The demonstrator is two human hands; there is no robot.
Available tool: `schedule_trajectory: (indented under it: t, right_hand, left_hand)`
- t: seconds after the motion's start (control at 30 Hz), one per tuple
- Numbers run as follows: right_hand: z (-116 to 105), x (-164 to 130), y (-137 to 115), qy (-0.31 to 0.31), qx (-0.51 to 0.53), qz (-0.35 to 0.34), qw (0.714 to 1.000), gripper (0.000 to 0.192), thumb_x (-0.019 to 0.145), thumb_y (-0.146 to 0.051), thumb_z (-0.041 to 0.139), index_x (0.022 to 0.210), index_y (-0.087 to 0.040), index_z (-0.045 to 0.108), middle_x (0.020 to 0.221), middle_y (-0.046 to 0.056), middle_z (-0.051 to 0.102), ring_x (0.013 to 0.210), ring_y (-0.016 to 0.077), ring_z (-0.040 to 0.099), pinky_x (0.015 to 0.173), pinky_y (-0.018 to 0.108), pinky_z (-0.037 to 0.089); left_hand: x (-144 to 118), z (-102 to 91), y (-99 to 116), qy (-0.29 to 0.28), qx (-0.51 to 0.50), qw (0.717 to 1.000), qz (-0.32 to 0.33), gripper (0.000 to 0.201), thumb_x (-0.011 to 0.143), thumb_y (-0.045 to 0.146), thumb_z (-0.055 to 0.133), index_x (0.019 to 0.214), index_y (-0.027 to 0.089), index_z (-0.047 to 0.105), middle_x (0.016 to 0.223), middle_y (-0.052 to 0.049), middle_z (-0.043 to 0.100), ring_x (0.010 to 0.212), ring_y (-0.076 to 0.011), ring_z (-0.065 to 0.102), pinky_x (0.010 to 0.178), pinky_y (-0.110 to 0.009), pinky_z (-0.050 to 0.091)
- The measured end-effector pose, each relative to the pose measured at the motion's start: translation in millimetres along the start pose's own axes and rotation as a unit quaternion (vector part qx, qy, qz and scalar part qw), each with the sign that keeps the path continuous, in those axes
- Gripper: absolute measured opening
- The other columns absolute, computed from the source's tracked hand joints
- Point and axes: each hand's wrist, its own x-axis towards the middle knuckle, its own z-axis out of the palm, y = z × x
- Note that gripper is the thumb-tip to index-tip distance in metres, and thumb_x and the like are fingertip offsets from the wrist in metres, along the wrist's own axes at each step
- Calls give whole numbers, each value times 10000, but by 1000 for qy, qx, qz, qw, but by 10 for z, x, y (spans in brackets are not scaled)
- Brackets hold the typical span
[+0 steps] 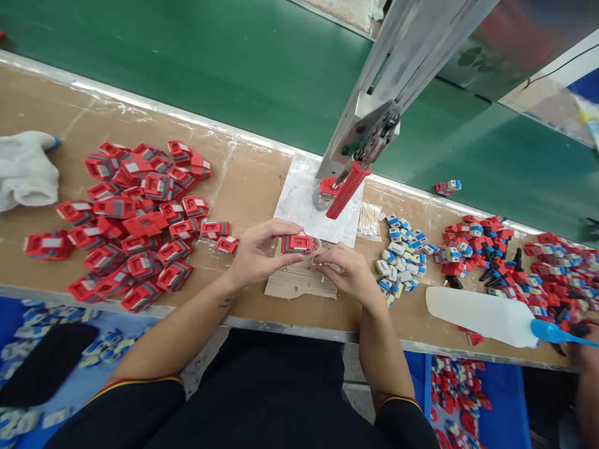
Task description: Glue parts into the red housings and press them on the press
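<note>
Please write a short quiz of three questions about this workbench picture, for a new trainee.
1. True or false: the left hand holds a red part.
2. On which side of the person lies the big pile of red parts? A) left B) right C) behind
3. What colour is the handle of the press?

Key: 1 true. 2 A. 3 red; it slants down over the white sheet, while the right hand rests close to the held part.

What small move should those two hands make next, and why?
Probably carry the red part up to the press: the left hand pinches it, the right hand touches its edge, and the press stands just behind.
</note>
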Motion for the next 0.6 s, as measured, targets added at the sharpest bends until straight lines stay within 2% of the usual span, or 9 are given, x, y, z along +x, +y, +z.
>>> schedule_trajectory:
  t: [0.07,0.17,0.27,0.4,0.47,0.6]
  right_hand:
    - [-21,-38,13,33,23,7,999,88,962,-271,707,943,-300,789,859,26,805,788,216,685,737,376,548]
    - [-54,-106,41,118,52,44,991,49,931,-281,738,904,-287,778,826,24,789,710,193,640,658,355,509]
    - [-38,-147,73,192,92,85,973,64,896,-318,761,850,-273,752,783,20,759,680,182,606,615,341,470]
    - [13,-152,91,255,152,110,949,131,845,-363,806,800,-266,730,742,18,736,698,191,633,624,343,479]
    - [21,-148,93,256,152,118,948,135,837,-364,810,790,-266,730,739,15,735,676,184,623,615,337,474]
    - [11,-145,97,184,86,119,972,61,844,-292,785,803,-259,752,735,1,736,611,150,557,602,319,450]
  left_hand:
    - [-19,-8,-7,0,-1,1000,15,387,763,253,947,1117,262,790,1061,-83,816,1017,-221,782,936,-364,642]
    - [-29,0,14,8,-3,1000,12,367,771,242,938,1103,262,783,1053,-76,810,1005,-218,779,935,-374,644]
    - [-32,14,23,20,3,1000,-8,331,770,276,938,1059,245,778,1030,-76,803,990,-222,777,921,-381,648]
    - [-39,16,9,25,21,999,-32,328,757,331,945,1018,232,773,1009,-77,802,983,-231,775,921,-394,645]
    - [-41,12,3,26,29,999,-37,329,760,358,942,1009,231,769,1001,-75,803,966,-228,775,913,-394,644]
    - [-44,6,3,32,38,998,-45,349,770,392,936,1018,221,760,1011,-79,801,958,-226,775,898,-384,640]
